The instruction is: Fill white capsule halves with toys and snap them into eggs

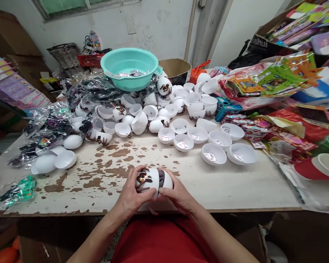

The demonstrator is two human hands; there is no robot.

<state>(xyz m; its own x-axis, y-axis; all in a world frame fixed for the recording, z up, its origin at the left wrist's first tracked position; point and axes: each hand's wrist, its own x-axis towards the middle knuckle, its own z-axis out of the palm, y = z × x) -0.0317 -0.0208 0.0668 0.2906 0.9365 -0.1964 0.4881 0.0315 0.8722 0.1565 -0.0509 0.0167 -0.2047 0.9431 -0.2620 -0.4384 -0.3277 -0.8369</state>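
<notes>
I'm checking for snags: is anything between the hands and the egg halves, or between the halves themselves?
Nothing visible separates the left hand from the spider-printed half, or the right hand from the white half. Between the halves, dark contents show in the gap; whether they would block closing, I can't tell.

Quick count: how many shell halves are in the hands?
2: the spider-printed half in the left hand, and the white half in the right hand. A nested one could be hidden.
</notes>
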